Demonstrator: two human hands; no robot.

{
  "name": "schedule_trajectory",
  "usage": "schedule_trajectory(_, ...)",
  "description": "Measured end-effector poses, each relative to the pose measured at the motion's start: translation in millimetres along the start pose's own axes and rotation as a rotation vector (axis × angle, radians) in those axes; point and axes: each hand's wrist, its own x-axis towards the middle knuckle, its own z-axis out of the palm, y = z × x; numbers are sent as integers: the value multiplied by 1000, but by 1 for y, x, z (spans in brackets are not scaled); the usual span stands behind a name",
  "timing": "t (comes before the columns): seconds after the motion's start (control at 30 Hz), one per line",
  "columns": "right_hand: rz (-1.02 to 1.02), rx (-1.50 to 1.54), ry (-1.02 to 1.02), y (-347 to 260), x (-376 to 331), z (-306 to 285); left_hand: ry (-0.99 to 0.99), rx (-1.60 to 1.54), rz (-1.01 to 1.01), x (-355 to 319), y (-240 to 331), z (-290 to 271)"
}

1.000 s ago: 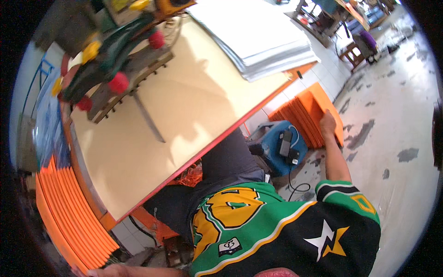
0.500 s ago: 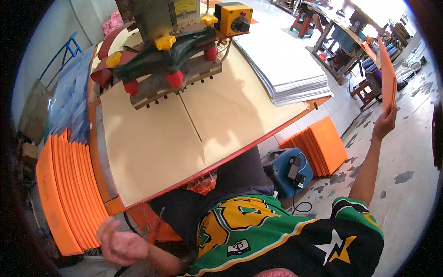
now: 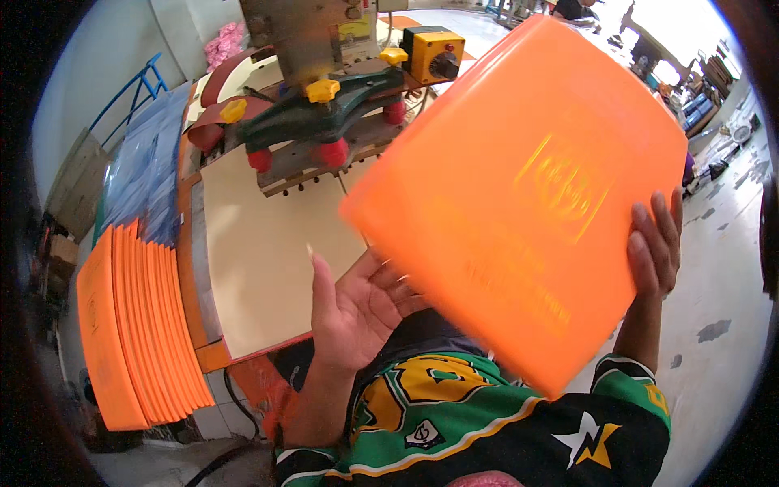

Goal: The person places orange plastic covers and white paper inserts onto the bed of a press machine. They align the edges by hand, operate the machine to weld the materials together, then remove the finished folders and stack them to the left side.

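Note:
An orange plastic folder (image 3: 503, 195), embossed with a square emblem and lines of lettering, is held up in front of me, tilted, over the right part of the worktable. My right hand (image 3: 659, 243) grips its right edge, thumb on the front face. My left hand (image 3: 361, 308) is open, palm up, thumb raised, its fingertips at the folder's lower left edge and partly hidden behind it. Behind stands a press (image 3: 324, 122) with a dark green three-armed head, yellow knobs and red feet above a metal bar. Cream board (image 3: 268, 276) covers the table beneath it.
At the left, a row of similar orange folders (image 3: 146, 325) stands on edge beside the table, with clear bluish plastic sheets (image 3: 146, 162) behind. A yellow control box (image 3: 434, 55) with a black dial sits right of the press. A blue metal frame (image 3: 134, 97) leans near the wall.
My right hand has brought the folder from far out on the right to in front of me. My left hand has moved from beside the left stack rightward to the folder's edge.

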Motion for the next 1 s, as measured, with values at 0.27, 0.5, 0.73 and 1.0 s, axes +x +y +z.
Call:
schedule_trajectory(0.27, -133, 172, -117, -29, 7, 0, -126, -398, -9, -14, 5, -56)
schedule_trajectory(0.5, 6, 92, -150, -7, 4, 35, 117, 101, -12, -31, 4, -39)
schedule_trajectory(0.73, 330, 213, -95, 12, 12, 43, 85, 546, 21, -23, 13, -8)
schedule_trajectory(1.0, 126, 250, -79, -26, 108, 0, -131, 978, -186, -10, 35, 44)
